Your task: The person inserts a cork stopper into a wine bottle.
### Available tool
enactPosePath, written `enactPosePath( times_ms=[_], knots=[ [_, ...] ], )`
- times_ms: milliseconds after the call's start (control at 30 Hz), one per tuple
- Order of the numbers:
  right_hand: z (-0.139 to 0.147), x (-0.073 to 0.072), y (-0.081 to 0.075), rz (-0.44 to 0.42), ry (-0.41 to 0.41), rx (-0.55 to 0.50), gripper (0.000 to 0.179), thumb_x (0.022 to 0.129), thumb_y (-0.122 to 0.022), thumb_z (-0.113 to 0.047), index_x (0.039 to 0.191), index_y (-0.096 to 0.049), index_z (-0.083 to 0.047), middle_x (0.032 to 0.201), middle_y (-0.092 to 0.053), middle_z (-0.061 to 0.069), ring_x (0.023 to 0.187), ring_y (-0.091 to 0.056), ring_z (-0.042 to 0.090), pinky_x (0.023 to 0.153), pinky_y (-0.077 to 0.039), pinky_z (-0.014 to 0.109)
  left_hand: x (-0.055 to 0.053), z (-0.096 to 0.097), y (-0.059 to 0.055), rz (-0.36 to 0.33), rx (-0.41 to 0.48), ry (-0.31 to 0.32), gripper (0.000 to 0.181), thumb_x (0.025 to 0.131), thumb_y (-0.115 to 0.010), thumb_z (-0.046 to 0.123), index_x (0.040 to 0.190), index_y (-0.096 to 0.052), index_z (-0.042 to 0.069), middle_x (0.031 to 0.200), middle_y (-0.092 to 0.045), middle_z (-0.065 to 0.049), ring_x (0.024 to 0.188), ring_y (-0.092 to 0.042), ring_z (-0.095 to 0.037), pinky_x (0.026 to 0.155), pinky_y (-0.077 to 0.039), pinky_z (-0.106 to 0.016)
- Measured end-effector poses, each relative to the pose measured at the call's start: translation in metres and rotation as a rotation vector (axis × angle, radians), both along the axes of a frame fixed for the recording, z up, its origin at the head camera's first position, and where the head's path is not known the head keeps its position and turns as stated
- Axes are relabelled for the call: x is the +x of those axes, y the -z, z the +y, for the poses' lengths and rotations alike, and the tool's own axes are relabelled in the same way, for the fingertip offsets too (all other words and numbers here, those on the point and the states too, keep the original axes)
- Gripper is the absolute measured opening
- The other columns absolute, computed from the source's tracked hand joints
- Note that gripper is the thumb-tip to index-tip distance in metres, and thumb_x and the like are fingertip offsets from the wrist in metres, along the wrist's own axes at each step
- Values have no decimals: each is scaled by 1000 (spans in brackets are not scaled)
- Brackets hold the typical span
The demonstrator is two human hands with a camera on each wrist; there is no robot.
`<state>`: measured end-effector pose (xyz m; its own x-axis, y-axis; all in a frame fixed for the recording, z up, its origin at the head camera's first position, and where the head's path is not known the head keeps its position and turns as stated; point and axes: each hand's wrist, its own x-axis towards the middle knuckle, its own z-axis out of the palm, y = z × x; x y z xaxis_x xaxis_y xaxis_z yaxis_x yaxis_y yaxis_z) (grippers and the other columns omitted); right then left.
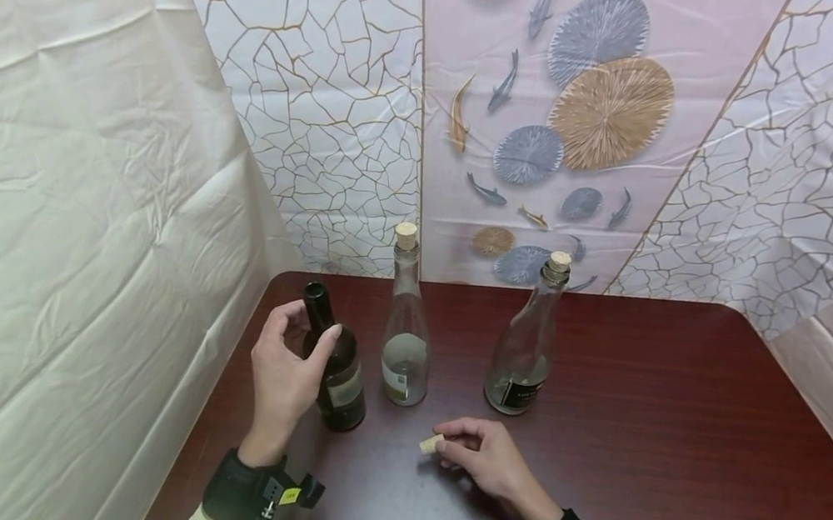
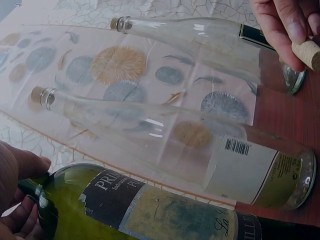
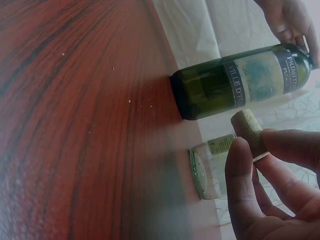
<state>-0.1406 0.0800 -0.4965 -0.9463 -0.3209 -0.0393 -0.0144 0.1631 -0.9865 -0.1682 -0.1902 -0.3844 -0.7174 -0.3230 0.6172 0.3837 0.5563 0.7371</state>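
Observation:
A dark green wine bottle [image 1: 343, 401] stands uncorked at the left of the table. My left hand [image 1: 282, 386] holds it around the neck and shoulder, thumb on the near side; the left wrist view shows its label [image 2: 175, 210]. Lower down and to the right, my right hand [image 1: 494, 458] pinches a small cork [image 1: 430, 444] between thumb and fingers, just above the tabletop. In the right wrist view, one end of that cork [image 3: 245, 125] sticks out past the fingertips, and the bottle [image 3: 210, 90] is beyond it.
Two clear glass bottles, one in the middle [image 1: 406, 353] and one at the right [image 1: 525, 350], stand on the dark red table [image 1: 667, 437] with corks in their mouths. Small crumbs [image 3: 130, 101] lie on the wood. Patterned cloth [image 1: 344, 133] hangs behind.

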Motion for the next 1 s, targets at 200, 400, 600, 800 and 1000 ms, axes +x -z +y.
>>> enactPosePath(
  times_ms=[200,400,600,800,1000],
  knots=[
    [1,0,0,-2,1,-2,36,88,-71,-13,114,-66,11,101,-73,24,75,-72,26,69,-60,39,2,3,5,-6,-9,37,43,80,-79,29,112,-62,7,99,-64,-6,89,-60,-15,76,-54,-40],
    [4,1,1,7,-3,51,35,88,-71,-16,115,-68,7,97,-75,21,76,-72,25,66,-60,42,5,8,5,-13,-18,51,43,80,-80,28,113,-61,7,100,-65,-6,89,-61,-14,75,-55,-38],
    [5,1,2,23,-4,58,34,89,-71,-16,115,-68,7,95,-75,20,75,-72,25,65,-60,40,7,11,5,-29,-12,65,43,79,-80,26,113,-62,8,100,-66,-5,89,-61,-13,74,-56,-39],
    [6,3,0,22,3,61,35,88,-72,-17,114,-69,6,94,-75,18,73,-72,21,65,-60,37,9,15,6,-23,-27,73,43,79,-80,27,113,-62,8,98,-65,-5,87,-60,-13,70,-54,-37],
    [8,4,3,21,3,48,35,88,-71,-16,114,-68,7,95,-75,20,73,-72,20,66,-60,38,11,18,6,-12,-33,87,43,79,-80,26,113,-62,8,99,-64,-4,86,-59,-12,70,-54,-34]
  ],
)
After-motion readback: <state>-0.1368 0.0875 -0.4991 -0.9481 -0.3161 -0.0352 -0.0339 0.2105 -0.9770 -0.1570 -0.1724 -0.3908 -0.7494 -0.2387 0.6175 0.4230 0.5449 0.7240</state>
